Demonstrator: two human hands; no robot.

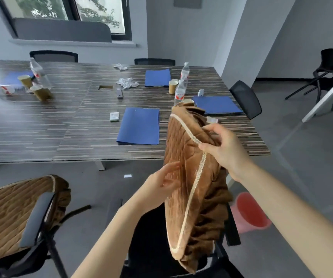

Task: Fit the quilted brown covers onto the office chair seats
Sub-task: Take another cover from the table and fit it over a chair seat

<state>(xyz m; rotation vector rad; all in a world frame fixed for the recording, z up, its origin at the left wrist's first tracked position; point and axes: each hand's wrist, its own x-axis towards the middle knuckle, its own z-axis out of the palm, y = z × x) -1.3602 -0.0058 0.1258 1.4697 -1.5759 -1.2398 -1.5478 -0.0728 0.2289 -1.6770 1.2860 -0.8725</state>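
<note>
At lower left a chair (35, 223) already wears its cover (7, 209), the quilted top lying flat on the seat and the gathered skirt tucked down behind the armrest, so that seat looks done. Next to it, low in the middle, a bare black seat (151, 237) waits, and the second cover (189, 189) hangs on edge above it, held off the seat between both hands. By my reading the step in hand is opening and turning this cover before it goes on. The left hand (164, 180) reaches up with the forearm rising from below, its fingers curled loosely against the quilted face; it touches the cloth, but whether it truly grips I cannot tell. The right hand (223, 149) comes in from the right with the arm stretched forward, thumb and fingers pinched shut on the pale trim (196, 177) and the dark skirt behind it. The next move likely calls for spreading the elastic skirt wide, laying the quilted side upward, then hooking one edge under the seat rim and drawing the rest across. Beyond stands the table (41, 127).
</note>
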